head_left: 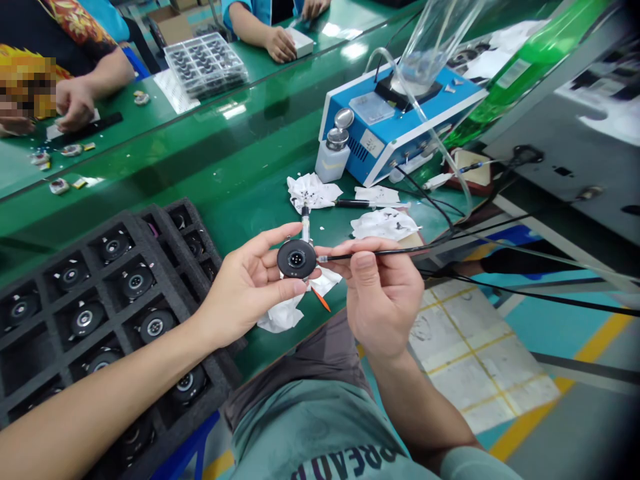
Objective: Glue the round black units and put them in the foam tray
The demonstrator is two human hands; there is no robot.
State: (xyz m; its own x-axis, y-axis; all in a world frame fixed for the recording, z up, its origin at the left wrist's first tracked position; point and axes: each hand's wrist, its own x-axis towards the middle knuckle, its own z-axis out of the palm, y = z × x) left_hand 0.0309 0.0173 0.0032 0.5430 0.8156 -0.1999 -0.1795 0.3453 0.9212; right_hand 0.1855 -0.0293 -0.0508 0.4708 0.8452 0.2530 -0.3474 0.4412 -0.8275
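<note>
My left hand [247,283] pinches a small round black disc part [296,259] between thumb and fingers, its face turned toward me. My right hand [383,290] is closed round a thin black pen-like tool [380,251] with a cable, and the tool's tip touches the right edge of the disc. Both hands hover above the front edge of the green bench [225,180]. A second thin tool [305,223] lies on the bench just behind the disc.
A black foam tray [165,217] with several similar round parts sits at my left. Crumpled white wipes [313,191], a solvent bottle [334,153] and a blue dispenser unit [395,127] stand behind. Other people's hands [75,103] work across the bench beside a clear parts tray [205,63].
</note>
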